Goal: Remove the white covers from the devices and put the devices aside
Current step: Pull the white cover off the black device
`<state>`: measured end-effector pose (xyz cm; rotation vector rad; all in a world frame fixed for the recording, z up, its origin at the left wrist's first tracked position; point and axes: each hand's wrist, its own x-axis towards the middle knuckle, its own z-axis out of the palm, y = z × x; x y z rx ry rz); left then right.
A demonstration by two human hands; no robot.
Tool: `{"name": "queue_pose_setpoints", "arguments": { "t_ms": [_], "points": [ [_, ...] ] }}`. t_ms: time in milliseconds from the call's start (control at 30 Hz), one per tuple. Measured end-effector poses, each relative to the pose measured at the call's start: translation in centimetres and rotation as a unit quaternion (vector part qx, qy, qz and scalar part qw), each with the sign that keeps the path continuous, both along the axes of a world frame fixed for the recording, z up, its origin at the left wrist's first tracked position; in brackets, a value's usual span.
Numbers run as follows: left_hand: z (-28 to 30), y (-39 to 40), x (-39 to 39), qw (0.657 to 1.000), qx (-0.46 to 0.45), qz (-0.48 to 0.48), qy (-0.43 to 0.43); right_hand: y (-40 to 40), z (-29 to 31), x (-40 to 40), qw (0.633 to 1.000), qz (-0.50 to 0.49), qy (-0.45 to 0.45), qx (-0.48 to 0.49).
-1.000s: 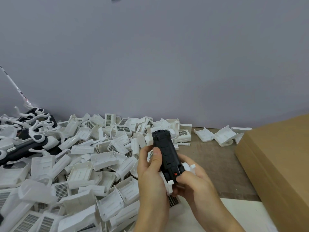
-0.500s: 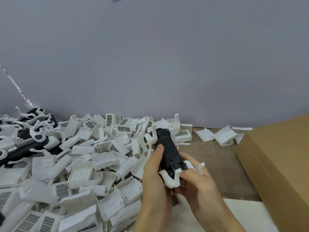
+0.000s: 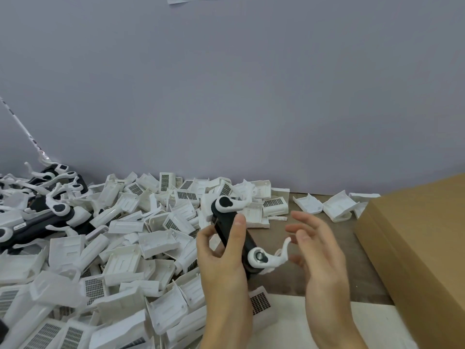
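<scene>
My left hand (image 3: 222,260) grips a long black device (image 3: 235,238) with white hinged arms at both ends, holding it tilted above the table. Thumb and fingers curl round its middle. My right hand (image 3: 317,250) hovers just right of the device with fingers spread and relaxed, holding nothing. A large heap of removed white covers (image 3: 120,258) fills the left half of the table. Several black-and-white devices (image 3: 42,217) lie stacked at the far left by the wall.
A brown cardboard box (image 3: 422,248) stands on the right. A few loose white covers (image 3: 334,206) lie by the wall near it. A white sheet (image 3: 314,323) lies on the wooden table under my forearms. The grey wall closes the back.
The device has turned so its side with the round white hinges faces up. My right hand has let go of it and drawn away to the right, fingers spread.
</scene>
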<state>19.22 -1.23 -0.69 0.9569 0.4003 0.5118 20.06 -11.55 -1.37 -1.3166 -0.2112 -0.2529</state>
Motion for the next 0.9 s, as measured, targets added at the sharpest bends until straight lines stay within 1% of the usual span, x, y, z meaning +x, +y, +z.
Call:
{"name": "queue_pose_setpoints", "arguments": {
  "t_ms": [67, 133, 167, 233, 333, 467, 567, 667, 733, 833, 900],
  "points": [
    [-0.3, 0.0, 0.1, 0.999, 0.028, 0.006, 0.019, 0.1, 0.5, -0.5, 0.996, 0.011, -0.054, -0.069],
    [-0.4, -0.1, 0.1, 0.998, 0.057, -0.005, 0.023, 0.4, 0.6, -0.7, 0.986, 0.012, -0.081, -0.148],
    [-0.4, -0.2, 0.0, 0.998, 0.062, -0.016, 0.023, 0.6, 0.5, -0.7, 0.981, 0.007, -0.089, -0.174],
    [-0.4, -0.2, -0.1, 0.997, 0.050, -0.047, 0.019, 0.6, 0.1, -0.4, 0.976, -0.014, -0.089, -0.196],
    [-0.2, -0.1, -0.1, 0.997, 0.039, -0.063, 0.005, 0.5, -0.3, 0.3, 0.981, -0.043, -0.058, -0.178],
    [-0.1, -0.1, 0.1, 0.995, 0.072, -0.060, 0.017, 0.3, -0.4, 0.6, 0.991, -0.039, -0.037, -0.124],
    [-0.3, -0.2, 0.0, 0.992, 0.080, -0.093, 0.027, 0.3, -0.4, 0.7, 0.992, -0.031, -0.026, -0.120],
    [-0.7, -0.3, 0.0, 0.991, 0.082, -0.093, 0.045, 0.4, -0.3, 0.6, 0.992, -0.013, -0.026, -0.124],
    [-0.7, -0.2, 0.1, 0.994, 0.064, -0.075, 0.046, 0.4, -0.2, 0.5, 0.991, 0.004, -0.024, -0.133],
    [-0.2, 0.3, 0.1, 0.998, 0.049, -0.009, 0.031, 0.1, -0.2, 0.5, 0.985, -0.004, -0.023, -0.169],
    [0.2, 0.9, 0.1, 0.999, 0.018, 0.033, 0.012, -0.7, -0.2, 0.6, 0.979, -0.006, -0.026, -0.203]
  ]
}}
